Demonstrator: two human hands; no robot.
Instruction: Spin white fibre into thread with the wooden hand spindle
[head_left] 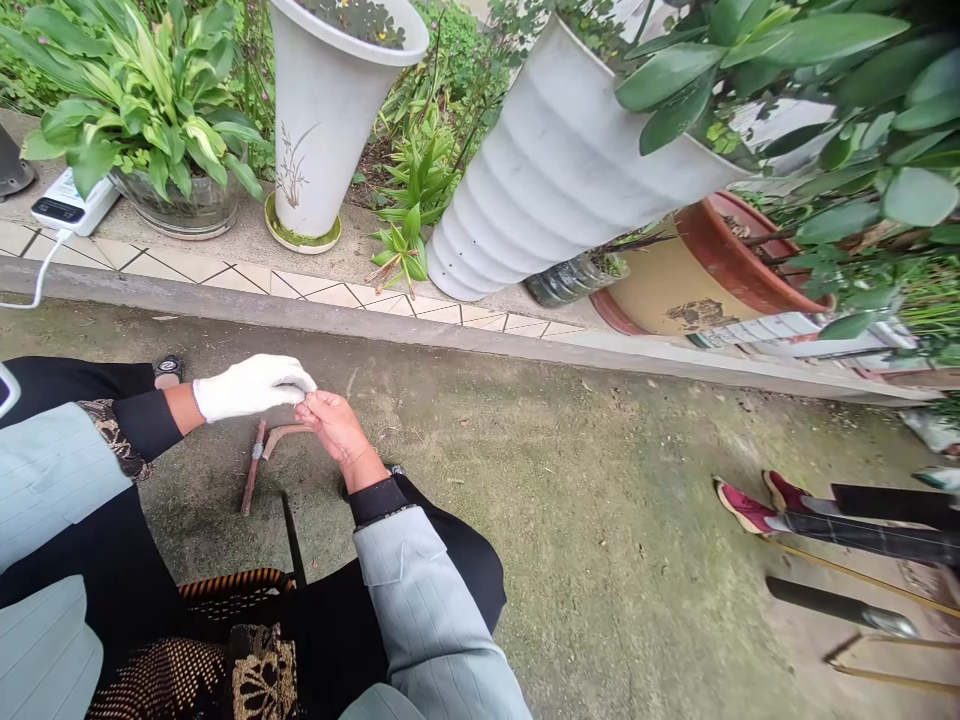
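Two hands (334,425), one white fabric glove (244,388)

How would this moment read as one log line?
left hand: white-gloved; right hand: bare, touching left hand; anything held: unclear; brown stick: on ground

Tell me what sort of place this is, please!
Probably an outdoor yard or patio, maybe by a home. A leafy potted plant and a ribbed white planter stand on a tiled ledge, beside rough, concrete-looking ground.
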